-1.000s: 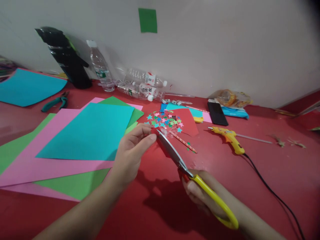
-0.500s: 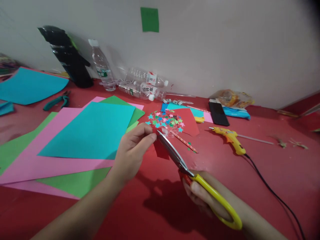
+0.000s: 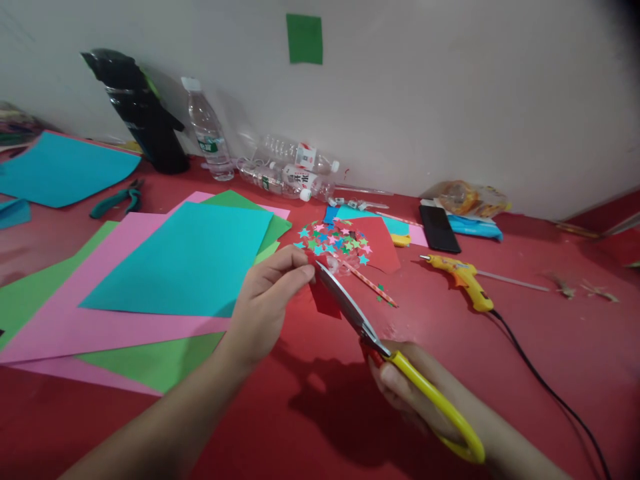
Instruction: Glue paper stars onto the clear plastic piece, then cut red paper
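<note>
Between the thumb and fingers of my left hand [image 3: 273, 303] is pinched a small piece of red paper [image 3: 317, 257], partly hidden by the fingertips. My right hand [image 3: 410, 383] grips a pair of scissors [image 3: 350, 310] by its yellow and red handles. The blades look nearly closed, and their tips touch or almost touch the paper at my left fingertips. Just beyond lie many small paper stars [image 3: 335, 241] in several colours on a clear dish. A pencil [image 3: 367, 281] rests beside them, and a larger red sheet [image 3: 383, 243] lies behind.
Coloured sheets [image 3: 185, 260] overlap on the left, with pliers [image 3: 117, 200] behind. A black bottle [image 3: 145, 120] and a clear bottle [image 3: 207, 133] stand by the wall near lying plastic bottles [image 3: 295, 170]. At right are a phone [image 3: 439, 228] and a corded yellow glue gun [image 3: 463, 277].
The whole view has shifted very slightly. Both hands, the scissors and the red paper keep nearly the same positions relative to each other.
</note>
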Available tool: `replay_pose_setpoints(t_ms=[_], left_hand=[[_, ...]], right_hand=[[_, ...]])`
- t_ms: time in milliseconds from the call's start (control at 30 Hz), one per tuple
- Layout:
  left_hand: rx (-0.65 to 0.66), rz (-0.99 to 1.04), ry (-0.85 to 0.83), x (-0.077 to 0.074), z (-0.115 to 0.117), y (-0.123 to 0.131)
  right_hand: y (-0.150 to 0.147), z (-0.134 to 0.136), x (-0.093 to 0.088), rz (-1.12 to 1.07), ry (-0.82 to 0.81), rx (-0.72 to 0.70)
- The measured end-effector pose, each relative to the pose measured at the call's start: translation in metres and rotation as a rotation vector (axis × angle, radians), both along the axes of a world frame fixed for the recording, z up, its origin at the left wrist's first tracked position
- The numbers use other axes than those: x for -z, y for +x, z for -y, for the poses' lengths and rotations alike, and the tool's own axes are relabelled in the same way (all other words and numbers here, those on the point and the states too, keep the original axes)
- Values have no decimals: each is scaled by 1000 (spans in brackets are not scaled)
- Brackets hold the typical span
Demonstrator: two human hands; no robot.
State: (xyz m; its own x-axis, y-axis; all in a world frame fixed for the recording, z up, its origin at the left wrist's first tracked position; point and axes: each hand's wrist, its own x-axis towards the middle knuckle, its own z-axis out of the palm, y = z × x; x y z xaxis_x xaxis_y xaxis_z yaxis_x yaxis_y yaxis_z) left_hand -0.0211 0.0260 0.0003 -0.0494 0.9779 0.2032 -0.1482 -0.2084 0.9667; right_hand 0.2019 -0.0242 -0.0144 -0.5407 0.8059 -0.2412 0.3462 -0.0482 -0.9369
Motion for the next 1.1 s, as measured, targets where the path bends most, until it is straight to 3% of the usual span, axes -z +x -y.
replay_pose_setpoints(t_ms=[500,767,1100], left_hand=[[-34,-92,36,-4,1,1],[-45,-153,68,-4,2,2],[20,-47,49,0,-2,0]], right_hand=[[9,-9,1,28,-29,-143],[8,-8,5,3,-37,-127],[10,-7,1,-3,-162,-122]])
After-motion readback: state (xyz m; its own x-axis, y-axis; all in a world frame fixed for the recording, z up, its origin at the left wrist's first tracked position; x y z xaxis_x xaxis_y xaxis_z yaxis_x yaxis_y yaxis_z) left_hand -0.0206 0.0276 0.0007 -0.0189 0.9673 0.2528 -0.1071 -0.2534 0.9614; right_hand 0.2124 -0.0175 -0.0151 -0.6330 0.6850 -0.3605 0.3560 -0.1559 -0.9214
